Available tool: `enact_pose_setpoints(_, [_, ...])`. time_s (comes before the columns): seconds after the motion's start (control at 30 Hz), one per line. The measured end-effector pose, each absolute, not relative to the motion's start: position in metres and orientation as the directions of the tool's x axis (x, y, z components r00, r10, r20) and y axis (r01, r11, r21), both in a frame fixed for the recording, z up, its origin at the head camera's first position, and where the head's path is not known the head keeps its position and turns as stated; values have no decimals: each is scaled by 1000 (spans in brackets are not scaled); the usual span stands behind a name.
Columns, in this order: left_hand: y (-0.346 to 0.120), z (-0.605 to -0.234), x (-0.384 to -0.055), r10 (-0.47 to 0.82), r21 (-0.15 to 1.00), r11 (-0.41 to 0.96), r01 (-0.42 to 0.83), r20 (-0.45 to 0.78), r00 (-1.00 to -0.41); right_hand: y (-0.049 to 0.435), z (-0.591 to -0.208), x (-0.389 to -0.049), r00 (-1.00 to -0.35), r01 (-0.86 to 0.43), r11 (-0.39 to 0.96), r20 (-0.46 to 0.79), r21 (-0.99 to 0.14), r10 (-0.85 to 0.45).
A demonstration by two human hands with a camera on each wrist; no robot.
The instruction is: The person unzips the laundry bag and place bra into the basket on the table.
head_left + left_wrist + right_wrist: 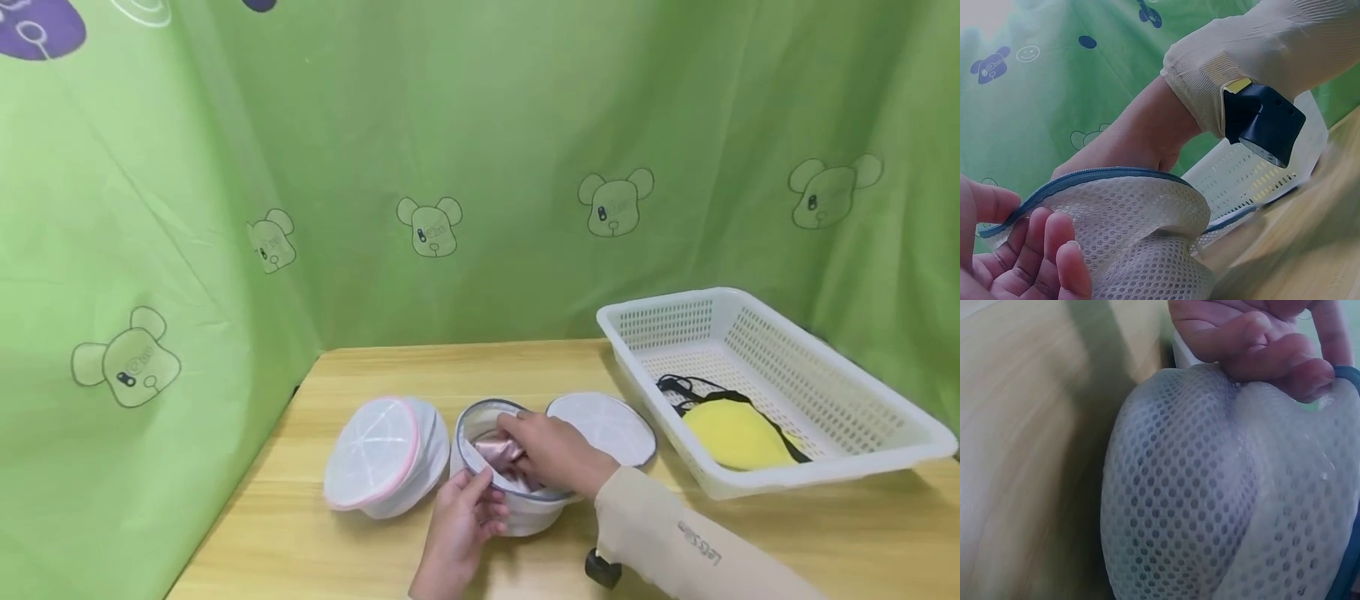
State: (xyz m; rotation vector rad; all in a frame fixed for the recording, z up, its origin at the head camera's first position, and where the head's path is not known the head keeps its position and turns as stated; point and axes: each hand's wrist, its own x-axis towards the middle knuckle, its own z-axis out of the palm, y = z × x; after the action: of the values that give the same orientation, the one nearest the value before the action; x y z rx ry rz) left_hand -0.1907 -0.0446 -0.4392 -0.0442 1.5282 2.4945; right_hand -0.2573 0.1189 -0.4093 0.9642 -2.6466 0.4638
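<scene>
A white mesh laundry bag (528, 518) with a dark blue-grey zipper stands unzipped on the table. My left hand (459, 525) pinches its near rim between thumb and fingers; in the left wrist view, the thumb lies over the zipper edge (1085, 175). Reaching into the mouth of the bag, my right hand (558, 450) holds a shiny pink piece of fabric (497, 451), its fingertips partly hidden inside. The round lid (603, 429) is folded back to the right. Honeycomb mesh (1172, 487) fills much of the right wrist view.
Left of the bag sits another white mesh laundry bag (375, 454) with pink trim. A white plastic basket (795, 367) at the right holds a yellow bra cup (738, 433) with black straps. Green patterned curtain (510, 108) hangs behind and left of the wooden table (292, 517).
</scene>
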Motion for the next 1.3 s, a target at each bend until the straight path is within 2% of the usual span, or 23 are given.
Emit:
enact_pose_setpoints(0.47, [-52, -438, -193, 158, 901, -395, -179, -125, -979, 117, -403, -263, -752, -633, 738, 411, -232, -516])
enact_pose_setpoints(1.3, [-44, -444, -192, 177, 897, -397, -197, -136, -975, 136, -382, -267, -723, -647, 724, 494, -239, -483])
